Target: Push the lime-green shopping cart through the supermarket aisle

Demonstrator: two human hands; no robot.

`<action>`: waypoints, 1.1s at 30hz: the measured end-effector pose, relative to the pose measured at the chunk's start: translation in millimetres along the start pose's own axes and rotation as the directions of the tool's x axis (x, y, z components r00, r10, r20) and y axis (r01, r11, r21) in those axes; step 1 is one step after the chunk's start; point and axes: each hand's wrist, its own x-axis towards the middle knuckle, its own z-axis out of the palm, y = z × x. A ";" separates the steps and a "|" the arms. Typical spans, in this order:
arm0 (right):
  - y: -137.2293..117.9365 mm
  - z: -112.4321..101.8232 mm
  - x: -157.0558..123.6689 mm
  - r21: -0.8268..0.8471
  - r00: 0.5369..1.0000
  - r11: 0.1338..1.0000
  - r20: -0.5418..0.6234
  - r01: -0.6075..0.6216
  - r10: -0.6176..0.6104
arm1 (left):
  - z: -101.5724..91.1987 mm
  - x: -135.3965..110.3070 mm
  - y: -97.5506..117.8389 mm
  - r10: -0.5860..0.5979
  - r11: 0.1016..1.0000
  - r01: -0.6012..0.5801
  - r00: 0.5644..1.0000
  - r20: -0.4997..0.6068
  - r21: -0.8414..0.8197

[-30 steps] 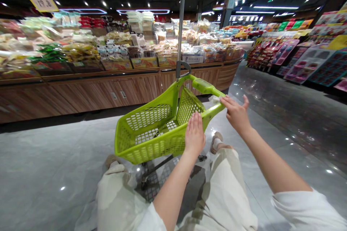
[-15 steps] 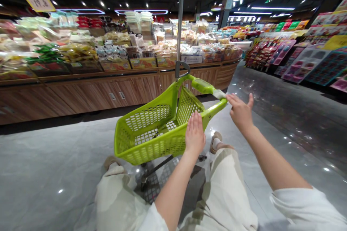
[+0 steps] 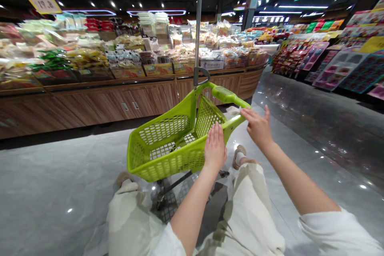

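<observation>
A lime-green plastic cart basket (image 3: 162, 144) stands in front of my knees, with a green handle bar (image 3: 223, 96) at its far end. My left hand (image 3: 215, 148) lies flat on the basket's near rim, fingers stretched out together. My right hand (image 3: 257, 128) presses a small white cloth (image 3: 233, 111) against the handle's right side bar, thumb raised. A metal pole (image 3: 198, 28) rises from the cart behind the handle. My legs in pale trousers (image 3: 249, 208) are bent on either side of the cart's frame.
A long wooden display counter (image 3: 120, 100) piled with packaged food runs across the back. Shelves of coloured goods (image 3: 339, 68) line the right side of a glossy aisle. Grey tiled floor (image 3: 54, 184) spreads to the left. A yellow price sign (image 3: 42, 2) hangs top left.
My right hand slid the white cloth up the handle's side bar, then back down toward the basket. My left hand stayed on the rim.
</observation>
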 end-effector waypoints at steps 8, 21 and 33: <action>-66.1 15.7 -16.9 0.047 0.995 0.996 0.063 0.071 -0.074 | 2.7 2.2 4.0 -0.016 1.000 0.016 1.000 0.017 0.001; -44.2 12.3 -13.2 0.020 0.999 0.999 0.011 0.036 -0.037 | 2.3 0.4 5.9 -0.011 1.000 0.011 1.000 0.002 -0.018; -13.2 6.6 -1.4 -0.023 0.998 0.998 -0.041 -0.050 0.049 | 2.6 -0.5 4.4 -0.006 1.000 0.006 1.000 0.010 -0.026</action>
